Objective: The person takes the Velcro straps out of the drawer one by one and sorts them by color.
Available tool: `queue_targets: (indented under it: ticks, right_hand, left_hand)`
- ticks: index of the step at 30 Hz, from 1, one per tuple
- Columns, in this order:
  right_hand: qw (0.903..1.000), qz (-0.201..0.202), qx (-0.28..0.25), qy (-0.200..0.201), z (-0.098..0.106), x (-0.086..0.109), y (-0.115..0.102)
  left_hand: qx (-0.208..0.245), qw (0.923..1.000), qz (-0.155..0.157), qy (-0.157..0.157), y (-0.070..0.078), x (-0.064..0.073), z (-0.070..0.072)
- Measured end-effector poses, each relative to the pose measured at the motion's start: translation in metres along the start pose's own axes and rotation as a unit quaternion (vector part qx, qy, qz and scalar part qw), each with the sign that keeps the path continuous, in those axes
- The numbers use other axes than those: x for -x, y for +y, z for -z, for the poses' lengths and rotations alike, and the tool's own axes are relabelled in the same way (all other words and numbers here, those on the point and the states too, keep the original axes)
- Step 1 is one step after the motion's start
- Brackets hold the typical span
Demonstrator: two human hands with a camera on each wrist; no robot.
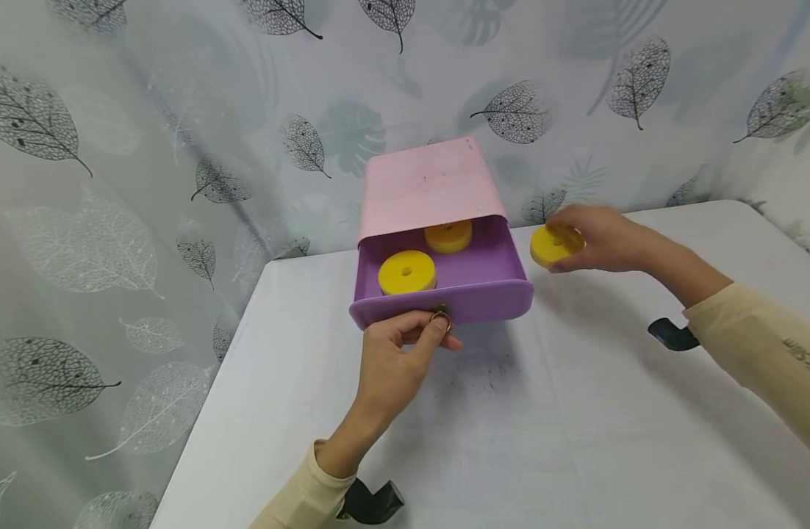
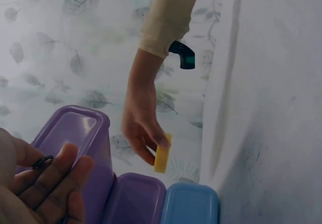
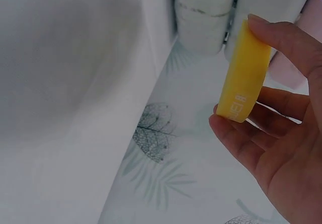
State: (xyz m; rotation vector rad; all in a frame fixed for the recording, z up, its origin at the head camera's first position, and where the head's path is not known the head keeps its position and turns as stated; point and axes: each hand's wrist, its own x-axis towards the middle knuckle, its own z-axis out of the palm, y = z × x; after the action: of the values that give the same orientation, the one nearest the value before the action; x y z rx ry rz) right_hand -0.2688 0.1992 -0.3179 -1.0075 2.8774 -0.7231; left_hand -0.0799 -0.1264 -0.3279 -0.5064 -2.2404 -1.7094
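Observation:
My left hand [image 1: 395, 360] pinches the small metal ring pull [image 1: 447, 322] on the front of a purple drawer [image 1: 484, 303]. The drawer stands pulled out from a pink case [image 1: 431, 184]. Inside it lie two yellow discs, each with a small centre hole: a nearer disc [image 1: 414, 284] at the left and a farther disc [image 1: 447, 242], partly under the case's edge. To the right of the drawer, my right hand [image 1: 603, 239] holds a third yellow disc [image 3: 244, 73] up between thumb and fingers. Pale lettering shows on its rim in the right wrist view.
A white-covered table [image 1: 511, 441] lies beneath. Behind and to the left hangs a leaf-print curtain [image 1: 246, 110]. The left wrist view shows another purple front [image 2: 133, 199] and a blue front [image 2: 191, 204] beside the drawer. Pale rounded shapes [image 3: 204, 27] stand in the right wrist view.

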Motion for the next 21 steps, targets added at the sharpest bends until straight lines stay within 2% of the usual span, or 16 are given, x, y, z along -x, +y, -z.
queue_targets:
  ticks: [8, 15, 21]
  right_hand:
    - [0.9999, -0.001, -0.01, -0.006, -0.01, -0.002, 0.002]
    - [0.999, -0.025, -0.028, -0.025, -0.02, 0.0, 0.006]
    - [0.9994, -0.018, -0.018, -0.023, -0.024, 0.001, 0.007]
  left_hand:
    - [0.0, 1.0, 0.004, 0.0, -0.001, 0.0, 0.0]
    - [0.002, 1.0, 0.004, -0.002, 0.0, 0.0, 0.001]
    - [0.002, 1.0, 0.005, -0.003, 0.0, 0.0, 0.001]
